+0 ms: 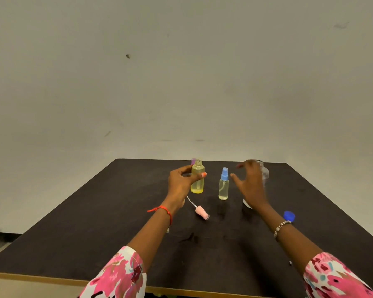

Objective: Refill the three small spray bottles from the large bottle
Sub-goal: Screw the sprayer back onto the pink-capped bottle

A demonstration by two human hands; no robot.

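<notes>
I see left grip (181, 181) wrapped round small uncapped clear plastic bottle (197, 179), upright, yellow liquid inside; right grip (250, 186) spread open, holding nothing, blurred.

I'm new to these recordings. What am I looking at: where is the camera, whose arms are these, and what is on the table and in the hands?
There is no machine here. A person works with two bare hands, and the single picture comes from a wide-angle camera worn on their head, looking forward and down.

Over the dark table, the left hand holds a small uncapped bottle of yellow liquid. A pink spray head with a thin tube lies flat in front of it. A second small bottle, with a blue spray top, stands upright to its right. A purple top peeks out behind the held bottle; the rest is hidden.

The right hand, blurred with fingers spread, holds nothing. It is in front of the large clear bottle, whose neck is open. A blue cap lies near the right wrist.
</notes>
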